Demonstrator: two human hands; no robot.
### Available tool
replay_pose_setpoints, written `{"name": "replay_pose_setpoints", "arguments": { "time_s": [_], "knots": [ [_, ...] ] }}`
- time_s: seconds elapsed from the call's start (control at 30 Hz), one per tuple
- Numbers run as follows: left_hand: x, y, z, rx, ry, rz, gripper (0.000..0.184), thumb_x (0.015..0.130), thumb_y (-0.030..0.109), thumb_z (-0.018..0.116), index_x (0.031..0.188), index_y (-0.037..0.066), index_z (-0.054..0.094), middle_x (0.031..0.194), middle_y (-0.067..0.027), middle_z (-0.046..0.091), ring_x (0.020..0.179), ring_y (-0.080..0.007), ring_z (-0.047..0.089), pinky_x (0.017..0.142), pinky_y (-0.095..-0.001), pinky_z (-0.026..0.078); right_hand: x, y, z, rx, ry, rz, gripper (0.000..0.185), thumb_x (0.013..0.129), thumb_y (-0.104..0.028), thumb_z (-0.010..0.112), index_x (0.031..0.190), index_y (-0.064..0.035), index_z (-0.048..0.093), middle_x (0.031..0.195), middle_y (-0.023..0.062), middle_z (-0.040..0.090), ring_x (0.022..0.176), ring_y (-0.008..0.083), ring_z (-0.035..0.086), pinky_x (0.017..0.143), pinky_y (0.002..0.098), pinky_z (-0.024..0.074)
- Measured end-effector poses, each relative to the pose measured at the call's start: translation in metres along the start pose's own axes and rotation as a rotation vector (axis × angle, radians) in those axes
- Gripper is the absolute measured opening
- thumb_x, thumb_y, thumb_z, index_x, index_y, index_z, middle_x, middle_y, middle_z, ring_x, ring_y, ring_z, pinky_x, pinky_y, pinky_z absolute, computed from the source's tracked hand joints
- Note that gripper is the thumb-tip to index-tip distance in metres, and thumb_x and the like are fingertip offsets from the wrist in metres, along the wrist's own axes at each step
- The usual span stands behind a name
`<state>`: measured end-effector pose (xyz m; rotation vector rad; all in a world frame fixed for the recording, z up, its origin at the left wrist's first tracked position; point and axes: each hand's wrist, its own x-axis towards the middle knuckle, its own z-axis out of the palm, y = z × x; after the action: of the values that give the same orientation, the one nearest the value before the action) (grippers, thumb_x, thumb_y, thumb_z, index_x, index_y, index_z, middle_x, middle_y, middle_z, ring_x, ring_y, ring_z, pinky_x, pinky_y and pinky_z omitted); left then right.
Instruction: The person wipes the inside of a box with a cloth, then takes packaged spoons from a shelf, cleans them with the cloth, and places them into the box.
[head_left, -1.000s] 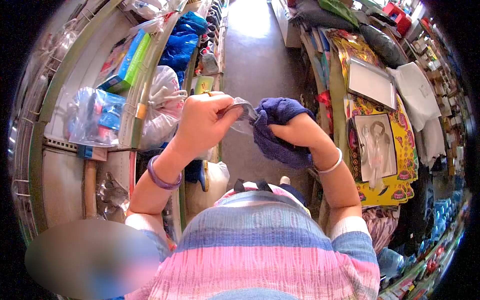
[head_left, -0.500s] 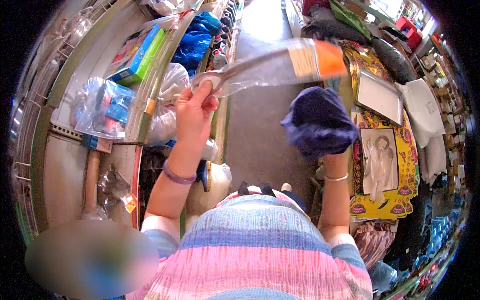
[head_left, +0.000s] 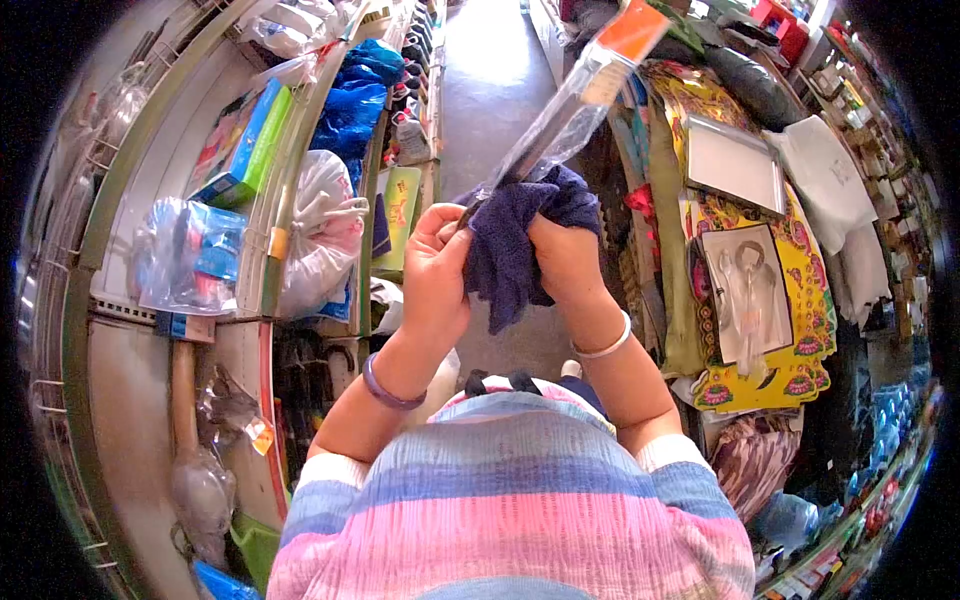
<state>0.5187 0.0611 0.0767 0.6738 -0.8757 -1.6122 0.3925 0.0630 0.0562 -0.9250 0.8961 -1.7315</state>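
In front of my body, my left hand (head_left: 437, 275) is closed on the lower end of a spoon-like metal utensil in a clear plastic sleeve (head_left: 560, 120). The sleeve slants up and right to an orange header. A navy cloth (head_left: 507, 245) is bunched in my right hand (head_left: 570, 262), which presses it against the utensil beside my left fingers. Folds of the cloth cover part of the utensil and my right fingertips. The exact shape of the utensil's end is hidden.
Shelving on the left holds a blue-green box (head_left: 250, 145), plastic-wrapped goods (head_left: 195, 255) and a white bag (head_left: 318, 235). To the right, a yellow patterned cloth (head_left: 805, 310) bears an empty-looking frame (head_left: 735, 165) and a tray (head_left: 712, 250) with wrapped utensils. An aisle floor (head_left: 485, 100) runs between.
My right hand has brought the navy cloth left onto the utensil. My left hand has lowered and moved right, and the sleeve now tilts more steeply upward.
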Motion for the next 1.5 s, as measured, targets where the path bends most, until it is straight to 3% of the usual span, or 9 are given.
{"name": "replay_pose_setpoints", "arguments": {
  "time_s": [0.13, 0.33, 0.77, 0.93, 0.97, 1.1, 1.2, 1.3, 1.5],
  "knots": [
    [0.001, -0.001, -0.011, 0.235, -0.051, 0.049, 0.004, 0.084, 0.002, 0.057, 0.086, 0.005, 0.055, 0.072, 0.0016, 0.057, 0.062, -0.0034, 0.053, 0.055, -0.0176, 0.043, 0.009, -0.014, -0.005, -0.278, -0.013, -0.218, 0.015, 0.078, 0.004, 0.057, 0.091, -0.0023, 0.059, 0.083, 0.0038, 0.063, 0.074, 0.0123, 0.06, 0.067, 0.0256, 0.0508],
    [-0.006, 0.014, 0.0, 0.443, -0.067, 0.074, 0.004, 0.083, 0.005, 0.059, 0.082, 0.006, 0.056, 0.071, 0.0006, 0.058, 0.061, -0.0054, 0.054, 0.053, -0.0193, 0.044, 0.01, -0.014, -0.013, -0.242, 0.043, -0.141, 0.012, 0.08, -0.006, 0.055, 0.088, -0.0028, 0.063, 0.083, 0.0094, 0.064, 0.078, 0.0175, 0.061, 0.075, 0.0299, 0.0467],
    [-0.011, 0.023, -0.004, 0.536, -0.066, 0.056, 0.005, 0.082, 0.007, 0.062, 0.08, 0.004, 0.058, 0.07, -0.0007, 0.061, 0.061, -0.0054, 0.058, 0.05, -0.0197, 0.048, 0.027, -0.04, -0.02, 0.088, 0.293, -0.05, 0.012, 0.086, -0.009, 0.056, 0.093, -0.001, 0.059, 0.085, 0.0075, 0.063, 0.073, 0.0175, 0.063, 0.068, 0.0295, 0.053],
    [-0.012, 0.021, -0.02, 0.472, -0.081, 0.066, 0.005, 0.08, 0.005, 0.062, 0.078, 0.004, 0.059, 0.069, -0.0003, 0.06, 0.059, -0.0048, 0.055, 0.049, -0.0193, 0.047, 0.041, -0.061, -0.038, 0.364, 0.357, -0.133, 0.024, 0.091, -0.025, 0.051, 0.098, -0.0034, 0.058, 0.089, 0.008, 0.062, 0.081, 0.0199, 0.061, 0.077, 0.0352, 0.0505],
    [-0.012, 0.021, -0.023, 0.447, -0.081, 0.064, 0.004, 0.08, 0.005, 0.062, 0.077, 0.004, 0.059, 0.069, -0.0003, 0.06, 0.058, -0.0047, 0.055, 0.049, -0.0193, 0.046, 0.051, -0.054, -0.063, 0.482, 0.155, -0.237, 0.026, 0.092, -0.026, 0.049, 0.099, -0.0025, 0.058, 0.092, 0.0092, 0.062, 0.085, 0.0205, 0.06, 0.079, 0.0342, 0.0497],
    [-0.011, 0.024, -0.019, 0.382, -0.028, 0.09, 0.004, 0.08, 0.003, 0.062, 0.077, 0.004, 0.06, 0.068, -0.0003, 0.06, 0.057, -0.0054, 0.055, 0.05, -0.0196, 0.045, 0.078, -0.011, -0.103, -0.414, -0.031, -0.383, 0.021, 0.092, -0.02, 0.045, 0.102, -0.0062, 0.057, 0.099, 0.007, 0.06, 0.088, 0.0176, 0.058, 0.081, 0.0307, 0.0475],
    [-0.01, 0.023, -0.013, 0.375, -0.027, 0.116, 0.003, 0.08, 0.003, 0.062, 0.078, 0.004, 0.06, 0.068, -0.0002, 0.06, 0.057, -0.0055, 0.054, 0.051, -0.0194, 0.044, 0.032, -0.006, -0.045, -0.166, 0.064, -0.262, 0.021, 0.083, -0.009, 0.055, 0.103, -0.0044, 0.057, 0.098, 0.0076, 0.059, 0.089, 0.0199, 0.055, 0.084, 0.0306, 0.0453],
    [-0.01, 0.021, -0.012, 0.441, -0.059, 0.123, 0.003, 0.08, 0.003, 0.062, 0.078, 0.003, 0.06, 0.068, 0.0005, 0.06, 0.058, -0.0043, 0.053, 0.052, -0.0184, 0.043, 0.001, -0.026, -0.012, -0.053, -0.175, -0.134, 0.032, 0.076, -0.007, 0.062, 0.106, -0.0011, 0.055, 0.098, 0.0075, 0.059, 0.09, 0.0191, 0.056, 0.083, 0.0295, 0.0457],
    [-0.02, 0.02, -0.013, 0.556, -0.06, 0.097, 0.005, 0.08, 0.002, 0.063, 0.078, 0.002, 0.059, 0.069, 0.0022, 0.058, 0.06, -0.0023, 0.051, 0.053, -0.0168, 0.042, 0.01, -0.049, -0.009, 0.1, 0.03, -0.03, 0.014, 0.08, -0.005, 0.056, 0.09, -0.0003, 0.063, 0.081, 0.0057, 0.065, 0.072, 0.0139, 0.061, 0.069, 0.0287, 0.0505]
  ]
}}
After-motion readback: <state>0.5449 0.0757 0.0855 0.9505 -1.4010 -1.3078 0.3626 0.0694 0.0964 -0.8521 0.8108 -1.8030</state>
